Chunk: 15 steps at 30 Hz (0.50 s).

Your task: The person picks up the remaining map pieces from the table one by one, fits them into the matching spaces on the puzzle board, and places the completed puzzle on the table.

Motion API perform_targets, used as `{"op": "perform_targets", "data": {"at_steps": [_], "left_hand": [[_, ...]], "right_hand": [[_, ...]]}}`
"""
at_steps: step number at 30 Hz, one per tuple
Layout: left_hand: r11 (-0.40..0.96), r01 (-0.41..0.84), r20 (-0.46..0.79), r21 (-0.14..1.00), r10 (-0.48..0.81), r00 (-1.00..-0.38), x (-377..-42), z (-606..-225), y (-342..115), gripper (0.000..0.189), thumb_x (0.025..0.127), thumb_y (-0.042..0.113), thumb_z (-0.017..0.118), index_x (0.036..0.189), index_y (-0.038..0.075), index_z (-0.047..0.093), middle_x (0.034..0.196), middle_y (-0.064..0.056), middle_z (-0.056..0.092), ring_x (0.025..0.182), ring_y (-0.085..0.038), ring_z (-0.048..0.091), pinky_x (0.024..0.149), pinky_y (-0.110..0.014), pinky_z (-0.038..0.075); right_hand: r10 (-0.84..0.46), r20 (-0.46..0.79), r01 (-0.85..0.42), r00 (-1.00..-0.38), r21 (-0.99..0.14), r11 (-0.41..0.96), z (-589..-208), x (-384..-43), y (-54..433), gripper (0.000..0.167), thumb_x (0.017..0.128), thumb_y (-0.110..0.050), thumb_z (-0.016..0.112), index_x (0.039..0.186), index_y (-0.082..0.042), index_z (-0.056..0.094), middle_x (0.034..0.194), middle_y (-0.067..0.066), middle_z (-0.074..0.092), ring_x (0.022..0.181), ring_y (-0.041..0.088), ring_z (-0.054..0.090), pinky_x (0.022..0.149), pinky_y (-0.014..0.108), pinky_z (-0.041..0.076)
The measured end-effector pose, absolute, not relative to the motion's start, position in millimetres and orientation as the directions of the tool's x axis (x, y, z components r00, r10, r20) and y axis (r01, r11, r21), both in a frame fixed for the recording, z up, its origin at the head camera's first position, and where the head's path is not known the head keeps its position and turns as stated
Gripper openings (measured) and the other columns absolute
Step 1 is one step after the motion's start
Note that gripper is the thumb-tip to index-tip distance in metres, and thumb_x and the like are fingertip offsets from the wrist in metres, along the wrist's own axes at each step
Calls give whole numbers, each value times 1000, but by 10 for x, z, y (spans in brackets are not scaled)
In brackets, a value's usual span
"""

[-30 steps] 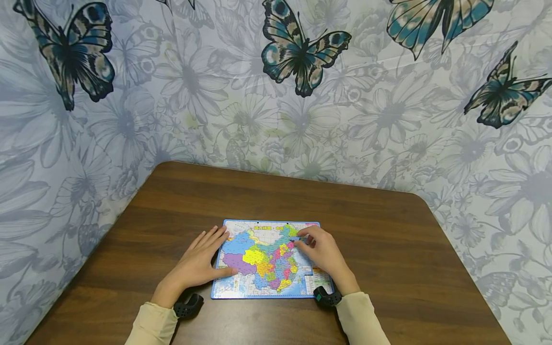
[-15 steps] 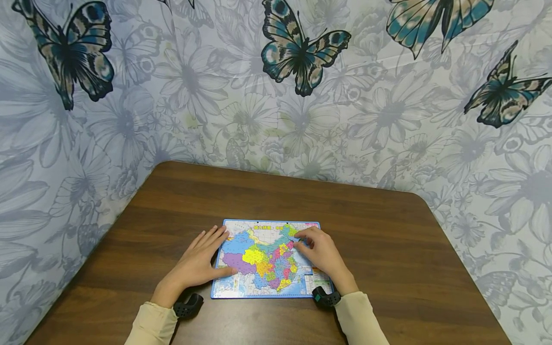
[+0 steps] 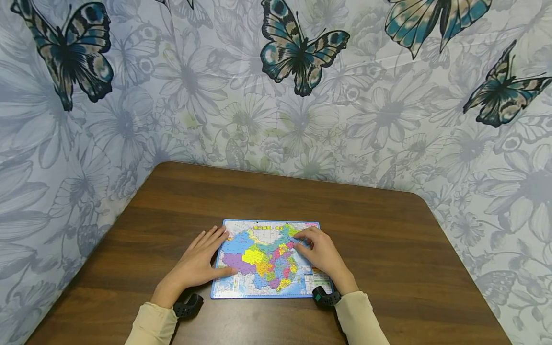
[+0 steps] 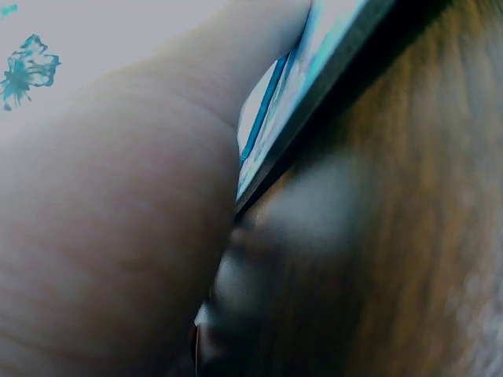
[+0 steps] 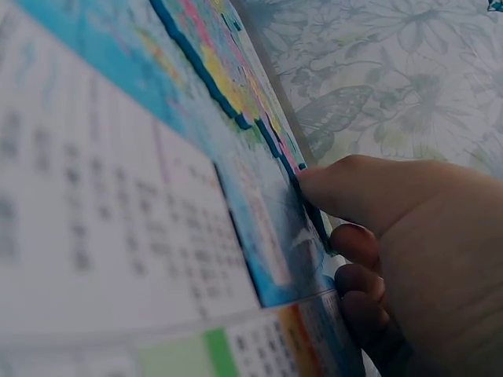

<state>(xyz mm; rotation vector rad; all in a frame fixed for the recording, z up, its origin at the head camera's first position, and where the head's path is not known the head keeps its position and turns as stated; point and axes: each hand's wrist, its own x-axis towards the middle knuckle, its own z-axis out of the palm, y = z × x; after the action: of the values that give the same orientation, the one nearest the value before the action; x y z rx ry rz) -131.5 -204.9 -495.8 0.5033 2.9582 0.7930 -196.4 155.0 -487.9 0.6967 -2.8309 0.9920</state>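
A map puzzle board (image 3: 267,287) with a blue border lies flat on the table, showing coloured map pieces. My left hand (image 3: 189,266) rests across its left edge, fingers spread and thumb on the purple piece (image 3: 238,262). At the upper right of the map, the thumb and fingers of my right hand (image 3: 322,250) pinch a small puzzle piece, mostly covered by the fingertips. In the right wrist view, the thumb of that right hand (image 5: 424,228) meets the dark raised edge of the pieces (image 5: 271,141), with the other fingers curled below. The left wrist view shows mainly a blurred left hand (image 4: 134,181).
The brown wooden table (image 3: 379,239) extends around the board on every side. Behind it stands a wall (image 3: 194,115) with a butterfly and flower print. A black wrist device (image 3: 188,306) sits at the left wrist, another wrist device (image 3: 326,296) at the right.
Both hands keep nearly the same place. The right hand has shifted only very slightly to the left over the last second; the board has not moved.
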Motion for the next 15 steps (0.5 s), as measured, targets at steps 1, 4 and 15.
{"op": "perform_targets", "data": {"at_steps": [1,4,15], "left_hand": [[817,299,46,494,318,-947,-1316,-4957,-2048,107,82,72,71,161,10,36,171,-8,26,158,-35,21,128,-58,11],[816,298,47,494,318,-947,-1318,-4954,-2046,107,82,71,72,161,10,36,171,-9,26,158,-35,21,128,-57,11],[813,302,45,498,323,-945,-1322,-4962,-2052,107,83,74,69,161,11,36,171,-8,26,158,-35,20,128,-57,10]], "right_hand": [[-397,205,-438,-894,-581,686,-4883,-1965,1553,17,92,-20,80,109,-20,78,107,-7,69,81,10,56,72,26,52],[-399,211,-442,-892,-592,674,-4896,-1968,1558,16,93,-19,80,109,-21,78,107,-7,69,81,10,56,72,26,53],[-433,193,-453,-881,-611,649,-4925,-1981,1582,16,96,-22,75,111,-25,80,106,-11,66,80,6,55,71,25,53]]}}
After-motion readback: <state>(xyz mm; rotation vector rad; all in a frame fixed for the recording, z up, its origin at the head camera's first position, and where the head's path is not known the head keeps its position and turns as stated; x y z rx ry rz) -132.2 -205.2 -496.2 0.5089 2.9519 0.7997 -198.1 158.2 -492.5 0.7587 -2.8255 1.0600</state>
